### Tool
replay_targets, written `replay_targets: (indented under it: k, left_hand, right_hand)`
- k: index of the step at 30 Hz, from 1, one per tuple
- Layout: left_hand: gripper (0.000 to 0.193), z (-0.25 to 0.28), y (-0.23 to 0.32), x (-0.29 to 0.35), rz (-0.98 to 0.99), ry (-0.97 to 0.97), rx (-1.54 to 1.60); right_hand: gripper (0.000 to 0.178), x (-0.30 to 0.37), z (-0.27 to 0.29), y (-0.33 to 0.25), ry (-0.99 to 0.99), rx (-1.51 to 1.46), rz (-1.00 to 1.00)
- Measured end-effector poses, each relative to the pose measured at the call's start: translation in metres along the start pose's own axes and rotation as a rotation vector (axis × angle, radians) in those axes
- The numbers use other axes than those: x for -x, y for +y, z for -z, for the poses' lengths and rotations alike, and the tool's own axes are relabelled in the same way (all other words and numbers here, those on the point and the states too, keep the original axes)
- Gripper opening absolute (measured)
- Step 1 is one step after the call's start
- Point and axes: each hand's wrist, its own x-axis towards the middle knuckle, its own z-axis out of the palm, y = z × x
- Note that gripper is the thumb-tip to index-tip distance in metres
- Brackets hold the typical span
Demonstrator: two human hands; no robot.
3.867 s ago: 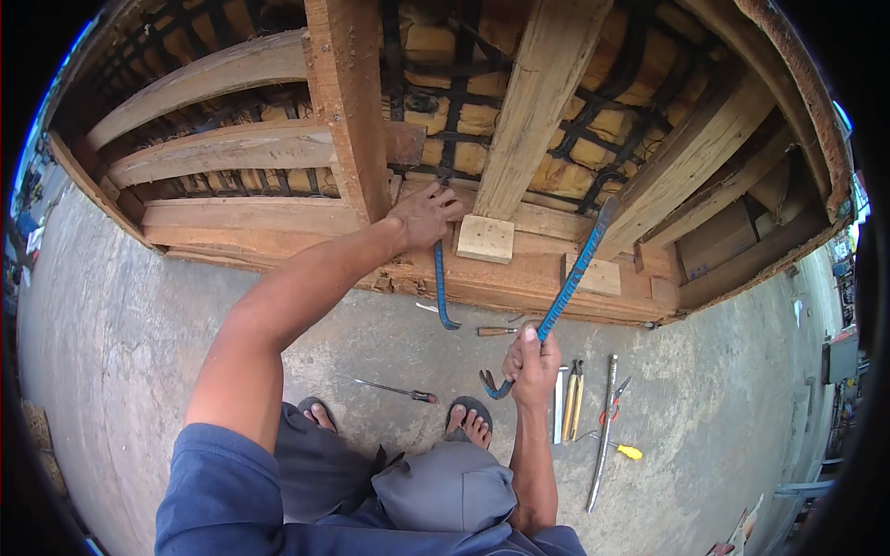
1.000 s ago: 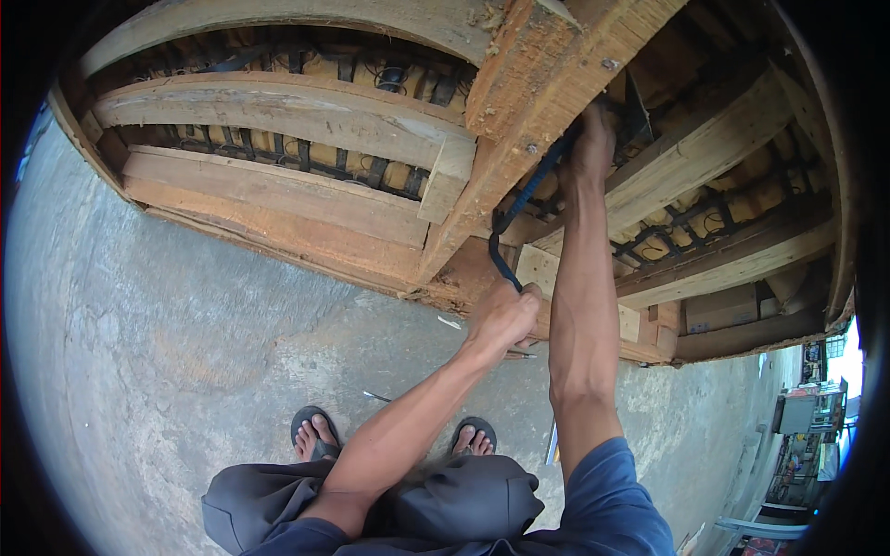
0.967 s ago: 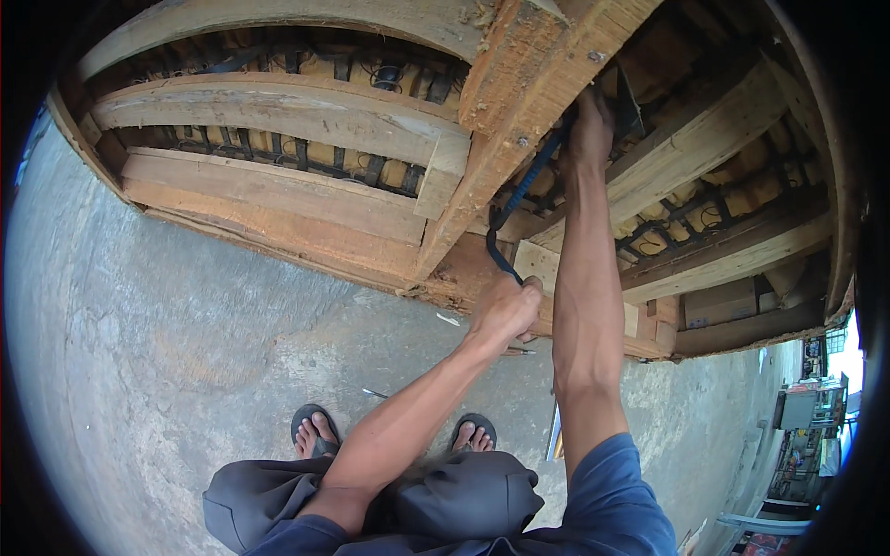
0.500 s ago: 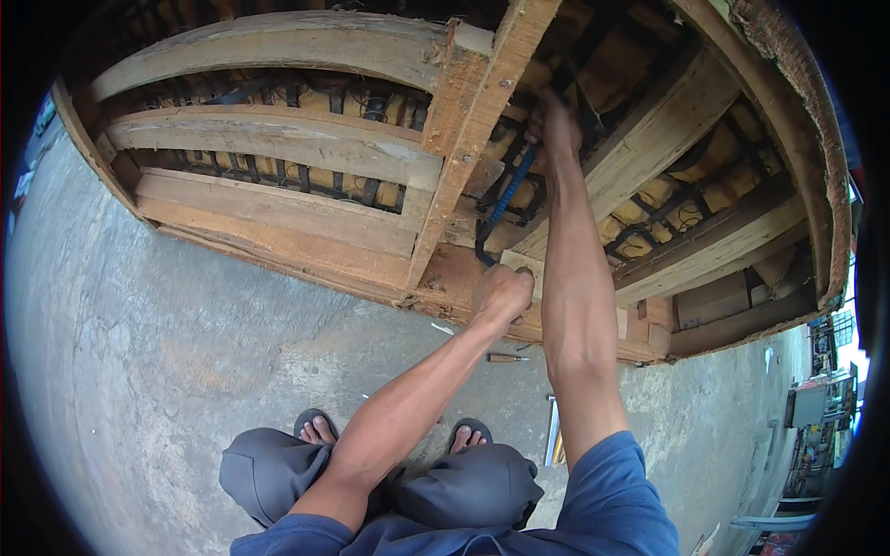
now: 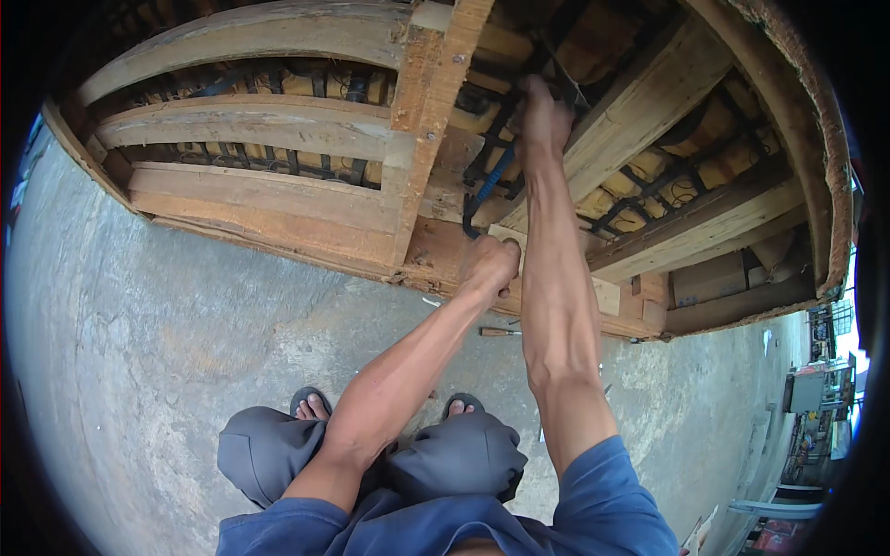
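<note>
A large wooden furniture frame (image 5: 269,208) leans in front of me, its inside webbed with dark straps over yellowish padding. At its lower middle rail, my left hand (image 5: 489,263) is closed in a fist at the black, bent lower end of a long blue-and-black strip (image 5: 489,183). Whether the strip is a strap or a tool is unclear. Its blue part rises toward my right hand (image 5: 543,119), which is deep inside the right-hand bay. That hand is curled and a little blurred; what its fingers grip is hidden. A thin dark pointed piece (image 5: 567,82) sticks up beside it.
A slanting wooden beam (image 5: 649,102) runs close to the right of my right arm. An upright post (image 5: 434,120) divides the frame to the left. A wooden-handled tool (image 5: 499,332) lies on the concrete floor (image 5: 213,343). Equipment (image 5: 805,391) stands at the far right.
My view has shifted, so the frame sits slightly farther left and higher. Both hands stay inside the frame; my right hand appears to have moved slightly, with blur, beyond the strip's upper end.
</note>
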Motion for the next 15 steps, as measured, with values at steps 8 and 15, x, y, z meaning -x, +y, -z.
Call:
replay_targets:
  k: [8, 15]
  left_hand:
    - [0.041, -0.014, -0.044, 0.016, 0.118, -0.028, -0.011]
    - [0.050, -0.047, -0.034, -0.014, -0.187, 0.051, -0.099]
  right_hand:
    - [0.021, 0.014, 0.014, 0.038, -0.035, 0.052, 0.040]
    - [0.017, -0.057, 0.007, 0.014, 0.062, 0.160, 0.305]
